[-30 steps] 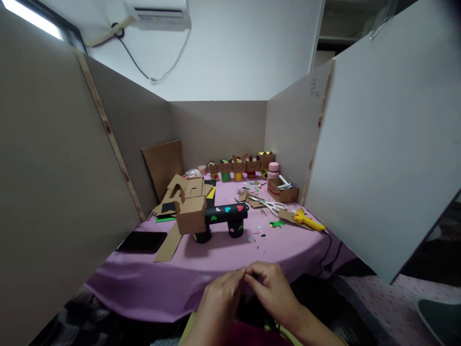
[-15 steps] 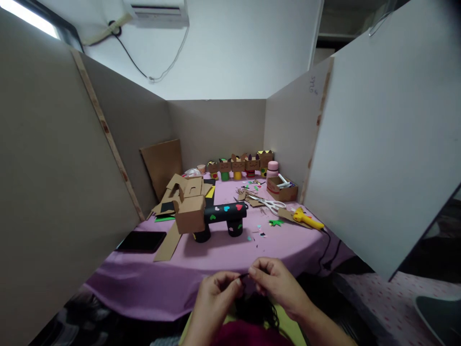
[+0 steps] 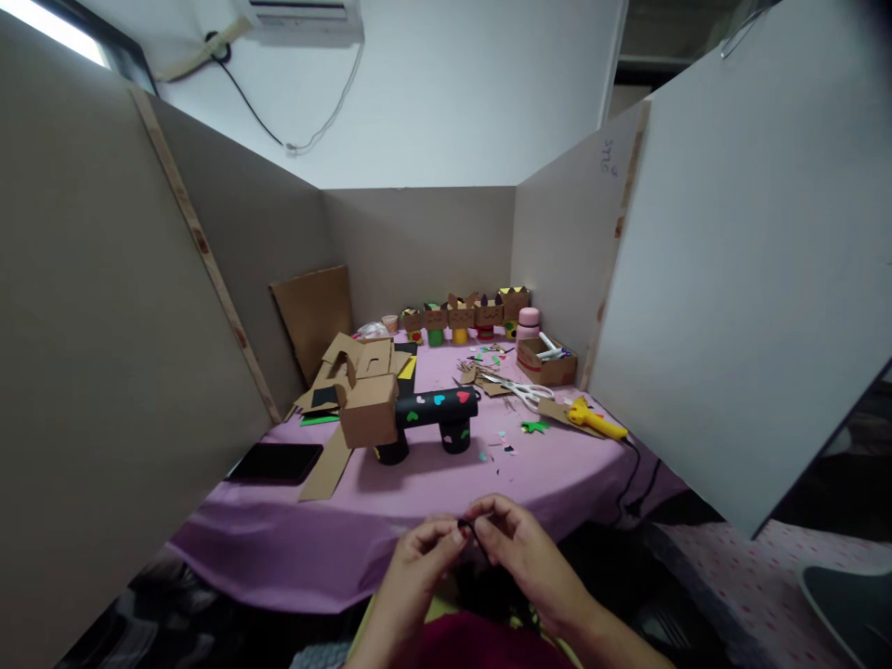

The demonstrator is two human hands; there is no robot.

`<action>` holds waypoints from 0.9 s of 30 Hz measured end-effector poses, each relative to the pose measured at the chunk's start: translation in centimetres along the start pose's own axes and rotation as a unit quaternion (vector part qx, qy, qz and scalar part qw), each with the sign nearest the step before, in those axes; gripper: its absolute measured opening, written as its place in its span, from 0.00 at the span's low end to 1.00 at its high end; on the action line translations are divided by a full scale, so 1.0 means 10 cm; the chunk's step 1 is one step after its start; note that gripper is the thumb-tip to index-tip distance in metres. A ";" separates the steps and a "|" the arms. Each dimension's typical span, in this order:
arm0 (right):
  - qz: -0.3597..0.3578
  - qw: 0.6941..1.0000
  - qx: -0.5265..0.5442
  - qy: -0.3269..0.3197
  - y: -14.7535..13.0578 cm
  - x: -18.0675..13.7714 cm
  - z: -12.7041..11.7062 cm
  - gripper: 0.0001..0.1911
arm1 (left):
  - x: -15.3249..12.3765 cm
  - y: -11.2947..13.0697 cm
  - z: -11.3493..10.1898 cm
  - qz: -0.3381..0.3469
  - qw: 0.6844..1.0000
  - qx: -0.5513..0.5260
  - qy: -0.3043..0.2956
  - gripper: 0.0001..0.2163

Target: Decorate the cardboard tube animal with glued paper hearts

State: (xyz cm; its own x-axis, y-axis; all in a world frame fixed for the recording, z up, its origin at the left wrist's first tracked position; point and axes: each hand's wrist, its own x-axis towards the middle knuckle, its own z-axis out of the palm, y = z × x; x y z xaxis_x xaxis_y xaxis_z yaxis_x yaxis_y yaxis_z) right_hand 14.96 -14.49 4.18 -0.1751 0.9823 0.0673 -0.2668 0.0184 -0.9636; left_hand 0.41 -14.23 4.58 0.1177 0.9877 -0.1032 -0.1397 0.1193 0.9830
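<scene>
My left hand [image 3: 420, 559] and my right hand [image 3: 521, 548] meet in front of the table's near edge, fingertips pinched together on a small thin black piece [image 3: 468, 528] between them. What the piece is I cannot make out. Beyond the hands, on the purple tablecloth [image 3: 293, 539], stands a cardboard-and-black-tube animal figure [image 3: 411, 420] with coloured hearts on its body.
Cardboard scraps [image 3: 355, 364] and a black tablet [image 3: 274, 462] lie at left. White scissors [image 3: 524, 391], a yellow glue gun [image 3: 592, 420] with cord, and a small box of markers [image 3: 547, 362] sit at right. A row of small cardboard figures [image 3: 464, 321] lines the back. Grey partition boards enclose the table.
Both hands stayed low at the table edge; the fingertips parted slightly, then pinched together again on the small black piece. The view shifted a little.
</scene>
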 end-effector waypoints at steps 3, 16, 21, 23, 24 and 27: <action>-0.011 0.996 0.012 -0.083 0.00 -0.03 0.02 0.18 | -0.02 0.01 0.00 0.030 0.999 -0.020 0.036 0.10; 0.050 0.993 0.007 -0.102 0.10 -0.07 0.00 0.17 | -0.05 -0.01 0.04 -0.038 0.987 -0.149 -0.047 0.10; 0.037 0.988 0.065 -0.135 0.02 -0.07 0.04 0.19 | -0.06 -0.01 0.05 -0.024 0.993 -0.120 0.005 0.10; 0.065 0.989 0.073 -0.113 0.04 -0.07 0.05 0.18 | -0.06 -0.02 0.06 -0.029 0.992 -0.120 0.003 0.11; 0.075 0.990 0.069 -0.100 0.05 -0.07 0.04 0.19 | -0.06 -0.02 0.07 -0.033 0.992 -0.124 -0.004 0.11; 0.072 0.994 0.030 -0.082 0.09 -0.07 0.01 0.19 | -0.06 -0.01 0.09 -0.043 0.989 -0.141 -0.028 0.12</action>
State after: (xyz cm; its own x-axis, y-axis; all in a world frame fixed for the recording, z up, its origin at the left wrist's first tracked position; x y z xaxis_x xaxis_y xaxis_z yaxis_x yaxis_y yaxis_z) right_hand 14.76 -15.21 3.24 -0.3659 0.9303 -0.0245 -0.2837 -0.1365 -0.9492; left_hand 1.21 -14.97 4.68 0.1935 0.9665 -0.1686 -0.3941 0.2339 0.8888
